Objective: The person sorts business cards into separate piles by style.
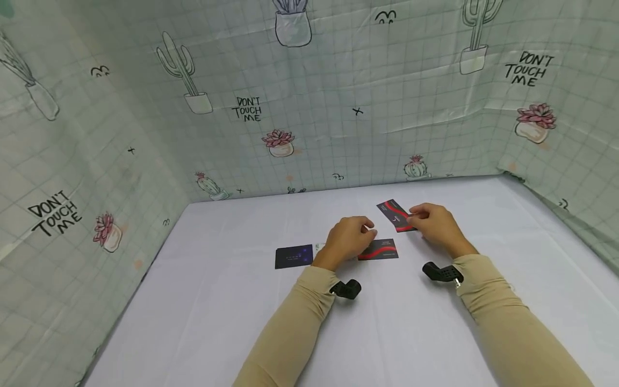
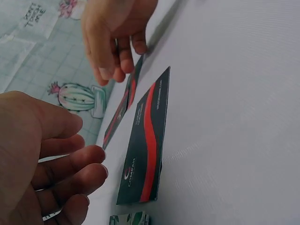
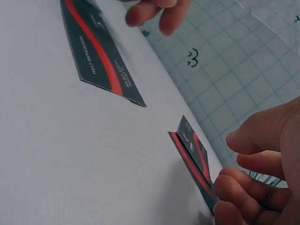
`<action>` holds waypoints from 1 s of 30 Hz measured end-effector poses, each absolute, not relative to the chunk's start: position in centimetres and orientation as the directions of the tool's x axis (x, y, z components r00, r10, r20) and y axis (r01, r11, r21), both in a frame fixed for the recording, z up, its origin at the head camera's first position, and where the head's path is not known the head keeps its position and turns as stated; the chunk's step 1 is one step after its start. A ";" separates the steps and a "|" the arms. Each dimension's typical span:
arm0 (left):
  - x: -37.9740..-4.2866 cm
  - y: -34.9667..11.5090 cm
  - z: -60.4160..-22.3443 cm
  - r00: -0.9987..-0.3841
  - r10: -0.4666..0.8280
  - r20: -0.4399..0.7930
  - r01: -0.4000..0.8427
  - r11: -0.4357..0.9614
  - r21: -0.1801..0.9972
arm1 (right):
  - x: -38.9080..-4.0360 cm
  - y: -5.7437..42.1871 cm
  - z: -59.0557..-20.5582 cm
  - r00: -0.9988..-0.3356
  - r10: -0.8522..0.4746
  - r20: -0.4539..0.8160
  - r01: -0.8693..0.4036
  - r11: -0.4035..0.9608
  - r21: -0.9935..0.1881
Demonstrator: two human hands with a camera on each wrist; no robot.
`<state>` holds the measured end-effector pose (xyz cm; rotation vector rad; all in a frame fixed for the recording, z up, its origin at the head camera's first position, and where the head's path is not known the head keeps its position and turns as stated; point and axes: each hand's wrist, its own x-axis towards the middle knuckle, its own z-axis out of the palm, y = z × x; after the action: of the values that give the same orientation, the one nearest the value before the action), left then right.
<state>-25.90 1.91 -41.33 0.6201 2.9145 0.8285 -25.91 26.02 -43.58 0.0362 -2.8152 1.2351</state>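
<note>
A black business card with a red wave (image 1: 387, 250) lies mid-table, right beside my left hand (image 1: 345, 239). In the left wrist view, that hand's loosely bent fingers (image 2: 70, 176) hang beside the card (image 2: 145, 145) and hold nothing. Farther back, two similar cards (image 1: 394, 214) overlap at an angle. My right hand (image 1: 437, 226) is over their right end. The right wrist view shows its thumb held apart from the fingers (image 3: 243, 187), with fingertips right at the edge of the overlapping cards (image 3: 190, 152).
To the left lies a dark blue card (image 1: 294, 257). A green and white card (image 2: 131, 219) is partly hidden behind my left hand in the head view. White cloth (image 1: 217, 322) covers the table, and a printed curtain (image 1: 329, 80) stands behind and at both sides.
</note>
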 end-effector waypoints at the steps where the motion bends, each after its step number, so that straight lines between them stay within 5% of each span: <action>1: -26.1 2.1 -41.4 -0.919 0.390 0.053 0.360 0.778 0.515 | -25.9 25.9 -43.8 -0.997 0.005 0.080 -0.055 0.680 -0.731; 16: -29.1 4.0 -41.3 -0.934 0.356 -0.025 0.289 0.796 0.532 | -26.0 24.5 -45.9 -0.970 -0.078 0.231 -0.191 0.832 -0.520; 30: -30.1 6.0 -41.3 -0.934 0.356 -0.021 0.314 0.848 0.427 | -25.6 24.8 -45.4 -0.957 -0.083 0.277 -0.229 0.805 -0.547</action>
<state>-30.07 6.05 -41.26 0.5311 2.9236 0.6500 -25.64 24.81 -45.37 0.2417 -2.7527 0.8794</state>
